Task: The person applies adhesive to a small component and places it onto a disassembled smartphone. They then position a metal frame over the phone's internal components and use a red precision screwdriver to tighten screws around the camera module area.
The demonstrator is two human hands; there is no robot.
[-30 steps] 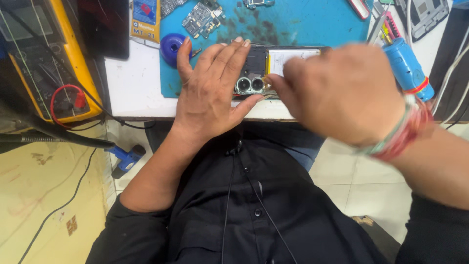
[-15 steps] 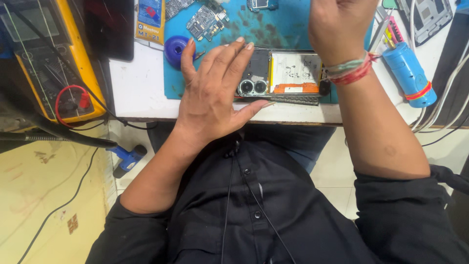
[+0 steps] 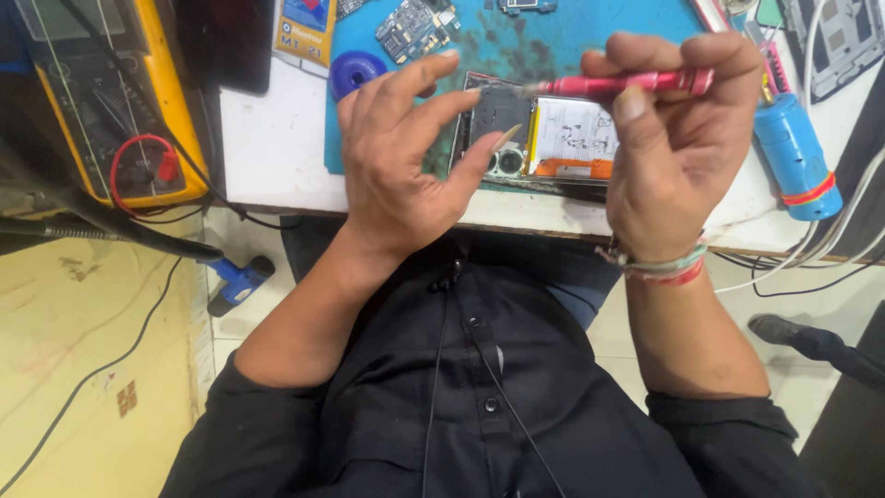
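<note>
1. I see the opened smartphone with its back cover off, showing a white battery and dark camera block [image 3: 544, 138], lying flat on the blue work mat [image 3: 553, 41] close to the near edge of the white surface [image 3: 267, 148]. Its long axis runs along that near edge, camera end toward my left.

2. My right hand [image 3: 668, 157] is closed around a slim red metal screwdriver [image 3: 627, 85], pinched between thumb and bent fingers [image 3: 701, 55]. The tool lies almost level, parallel to the phone's long axis, its tip pointing left and sitting over the far edge of the phone near the dark upper section. I cannot tell whether the tip touches the phone.

3. My left hand [image 3: 396, 157] holds nothing. It is spread open, palm down, fingers splayed; the thumb tip rests at the camera block and the forefinger reaches to the phone's far left corner, so this hand bears on the camera end.

4. The relation that matters: the phone lies directly below and just behind the screwdriver tip, between the two hands. The left hand is nearer the camera end, the right hand nearer the battery end.

5. A blue cylinder with a red band [image 3: 795, 152] stands just right of the right hand, and a bare circuit board [image 3: 417, 26] lies at the mat's far side.
</note>
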